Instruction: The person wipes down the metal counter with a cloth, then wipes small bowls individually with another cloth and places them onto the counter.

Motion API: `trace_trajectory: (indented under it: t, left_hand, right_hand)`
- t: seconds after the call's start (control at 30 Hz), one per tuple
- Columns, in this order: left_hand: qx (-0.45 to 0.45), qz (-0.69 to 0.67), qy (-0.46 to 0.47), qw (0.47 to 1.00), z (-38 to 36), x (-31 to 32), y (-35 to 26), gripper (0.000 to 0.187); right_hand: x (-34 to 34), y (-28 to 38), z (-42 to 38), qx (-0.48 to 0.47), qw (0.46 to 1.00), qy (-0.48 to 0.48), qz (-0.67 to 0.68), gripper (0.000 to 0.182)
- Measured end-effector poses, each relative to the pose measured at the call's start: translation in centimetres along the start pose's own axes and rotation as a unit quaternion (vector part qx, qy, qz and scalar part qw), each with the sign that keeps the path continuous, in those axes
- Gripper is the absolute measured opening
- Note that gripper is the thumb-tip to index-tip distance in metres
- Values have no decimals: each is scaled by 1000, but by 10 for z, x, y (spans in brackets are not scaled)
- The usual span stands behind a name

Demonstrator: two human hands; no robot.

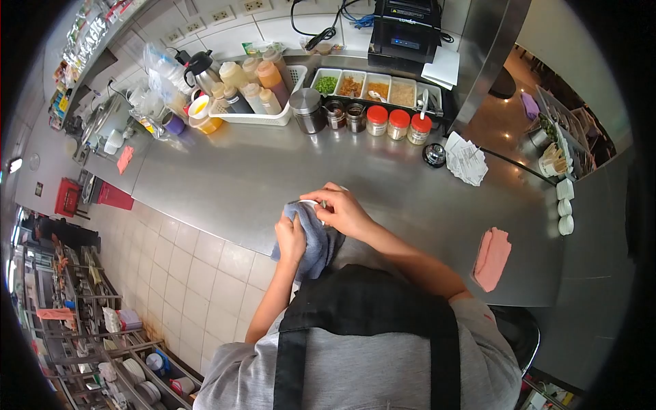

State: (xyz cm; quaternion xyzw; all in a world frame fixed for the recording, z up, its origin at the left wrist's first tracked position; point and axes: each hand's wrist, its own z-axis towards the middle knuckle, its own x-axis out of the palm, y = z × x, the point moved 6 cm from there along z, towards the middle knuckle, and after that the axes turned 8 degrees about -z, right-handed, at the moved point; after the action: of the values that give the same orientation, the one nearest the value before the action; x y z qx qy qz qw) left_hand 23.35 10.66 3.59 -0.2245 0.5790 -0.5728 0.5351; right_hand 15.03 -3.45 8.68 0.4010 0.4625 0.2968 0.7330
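Gripping a blue-grey cloth (pixel 311 239), your left hand (pixel 290 239) is closed around its bunched folds, fingers wrapped over the fabric. Your right hand (pixel 342 212) pinches a small pale object (pixel 313 203) at its fingertips; most of that object is covered by the fingers and the cloth, so what it is cannot be told. The cloth is pressed against this object from the left side and hangs down below both hands.

Both hands sit just above the near edge of the stainless steel counter (pixel 232 184), roughly at its middle.

Further out on the counter, note the following:
- A pink folded cloth (pixel 492 258) lies to your right, near the counter's front edge, well apart from the hands.
- A crumpled pile of white paper (pixel 467 162) lies behind and to the right of the hands, with a small round dark object (pixel 433 155) just beside it.
- Three jars with red lids (pixel 398 124) stand in a row at the back, beside two darker jars (pixel 345 116) and a metal canister (pixel 307 109).
- A row of white trays (pixel 372 87) behind the jars holds chopped ingredients, including green ones at the left end.
- A white basket (pixel 256 117) to the back left holds squeeze bottles (pixel 260 89).
- A black receipt printer (pixel 406 31) stands on the shelf above the trays.
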Motion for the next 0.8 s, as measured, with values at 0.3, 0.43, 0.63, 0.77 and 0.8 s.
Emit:
trace_trajectory:
  t: [0.3,0.43,0.63,0.77,0.8]
  left_hand:
    - [-69,-13,41,997,-9,-26,61,29]
    - [-43,-80,13,996,-16,-30,85,24]
    - [-166,-326,12,931,-27,-13,76,24]
    - [-184,-333,33,924,-25,0,64,26]
    - [-171,-318,47,931,-23,4,61,26]
  right_hand:
    - [-46,-151,22,190,951,-240,34,34]
    - [-42,-240,3,308,922,-218,86,33]
    - [-54,-143,-11,73,877,-328,-343,25]
    - [-17,-134,-10,128,968,-154,-151,18]
    - [-14,-133,-12,130,967,-152,-159,17]
